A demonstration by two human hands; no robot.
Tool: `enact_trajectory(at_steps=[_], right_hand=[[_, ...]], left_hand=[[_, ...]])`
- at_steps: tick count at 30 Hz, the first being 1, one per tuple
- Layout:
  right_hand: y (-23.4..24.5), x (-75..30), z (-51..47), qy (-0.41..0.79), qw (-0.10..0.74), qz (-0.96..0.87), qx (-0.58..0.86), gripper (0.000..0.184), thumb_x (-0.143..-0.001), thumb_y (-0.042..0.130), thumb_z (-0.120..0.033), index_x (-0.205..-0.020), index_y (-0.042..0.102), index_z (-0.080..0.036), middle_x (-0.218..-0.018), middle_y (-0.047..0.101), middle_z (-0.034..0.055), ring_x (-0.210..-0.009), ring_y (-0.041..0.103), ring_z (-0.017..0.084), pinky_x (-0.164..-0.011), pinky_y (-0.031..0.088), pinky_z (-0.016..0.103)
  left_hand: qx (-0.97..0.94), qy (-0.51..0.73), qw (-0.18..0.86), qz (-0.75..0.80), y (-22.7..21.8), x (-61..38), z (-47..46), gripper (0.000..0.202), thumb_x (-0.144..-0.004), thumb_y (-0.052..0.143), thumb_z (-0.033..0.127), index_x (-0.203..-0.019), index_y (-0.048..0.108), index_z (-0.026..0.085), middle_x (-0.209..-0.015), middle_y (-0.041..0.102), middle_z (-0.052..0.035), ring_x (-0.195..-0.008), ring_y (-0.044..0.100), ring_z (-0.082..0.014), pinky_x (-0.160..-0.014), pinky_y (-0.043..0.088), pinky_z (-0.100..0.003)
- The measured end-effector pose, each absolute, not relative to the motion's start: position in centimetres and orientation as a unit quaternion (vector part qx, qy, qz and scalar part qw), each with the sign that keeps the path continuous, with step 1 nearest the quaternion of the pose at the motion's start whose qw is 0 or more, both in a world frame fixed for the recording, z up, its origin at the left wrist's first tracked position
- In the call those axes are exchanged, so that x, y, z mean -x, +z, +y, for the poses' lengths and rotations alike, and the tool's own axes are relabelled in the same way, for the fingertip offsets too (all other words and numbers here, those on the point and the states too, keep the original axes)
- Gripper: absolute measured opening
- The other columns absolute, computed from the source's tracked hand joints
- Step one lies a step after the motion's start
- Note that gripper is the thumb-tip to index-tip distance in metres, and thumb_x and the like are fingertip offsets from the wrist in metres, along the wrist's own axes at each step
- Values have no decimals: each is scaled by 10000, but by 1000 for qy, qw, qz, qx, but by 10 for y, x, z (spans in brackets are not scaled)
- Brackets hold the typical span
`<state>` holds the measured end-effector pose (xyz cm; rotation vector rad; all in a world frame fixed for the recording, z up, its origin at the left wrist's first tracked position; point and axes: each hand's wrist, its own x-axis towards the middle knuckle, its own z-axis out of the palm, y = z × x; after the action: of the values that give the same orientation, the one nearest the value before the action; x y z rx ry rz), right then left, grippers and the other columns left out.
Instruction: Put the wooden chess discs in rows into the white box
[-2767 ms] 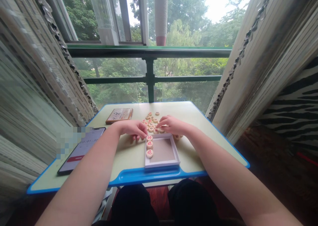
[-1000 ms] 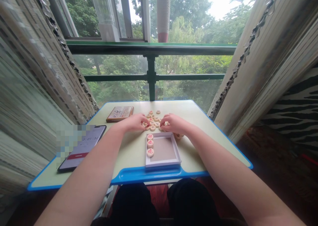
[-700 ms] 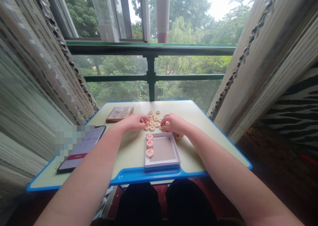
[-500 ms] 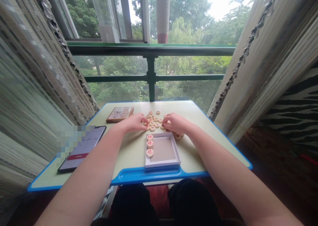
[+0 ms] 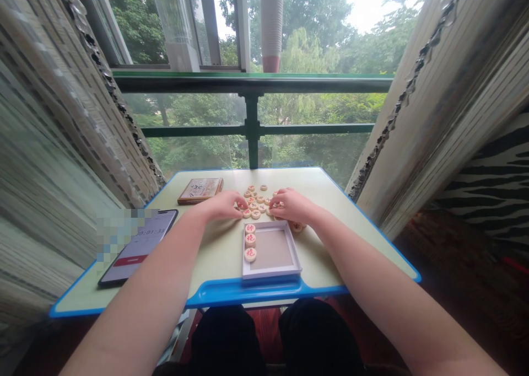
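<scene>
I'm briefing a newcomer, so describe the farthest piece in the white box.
On the pale, blue-edged table, find the open white box near the front edge. Three round pieces line its left side. The farthest piece sits in the far left corner, and its red character differs from the matching red ones on the other two.

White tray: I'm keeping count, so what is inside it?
Inside the white tray, three round pieces with red characters show in a column along its left side. Whatever lies directly beneath them is covered and cannot be seen.
</scene>
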<state>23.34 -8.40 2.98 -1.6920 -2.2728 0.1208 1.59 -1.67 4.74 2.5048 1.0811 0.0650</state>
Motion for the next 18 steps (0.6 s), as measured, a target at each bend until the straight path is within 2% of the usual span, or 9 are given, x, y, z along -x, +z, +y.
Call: enact_trajectory(at_steps=[6, 13, 18], right_hand=[[31, -231, -85, 35, 155, -796, 585, 174, -743, 591, -317, -820, 703, -209, -871, 619, 70, -854, 522, 192, -786, 398, 279], [33, -232, -87, 55, 153, -813, 558, 161, -709, 622, -278, -828, 705, -209, -856, 605, 61, -852, 517, 184, -763, 397, 263], [35, -232, -87, 52, 166, -804, 569, 155, -721, 609, -274, -820, 700, -197, -869, 604, 68, -867, 516, 189, -771, 404, 274]], left_hand=[[-898, 26, 198, 392, 47, -16, -17, 392, -643, 596, 431, -960, 683, 219, -1014, 646, -43, -890, 578, -209, -753, 435, -243], [-904, 60, 170, 388, 49, -17, -17, 357, -610, 597, 331, -937, 653, 200, -981, 626, -40, -879, 569, -196, -754, 435, -249], [-894, 75, 161, 410, 51, -15, -16, 364, -605, 579, 343, -925, 646, 185, -960, 619, -41, -843, 566, -196, -707, 439, -249]])
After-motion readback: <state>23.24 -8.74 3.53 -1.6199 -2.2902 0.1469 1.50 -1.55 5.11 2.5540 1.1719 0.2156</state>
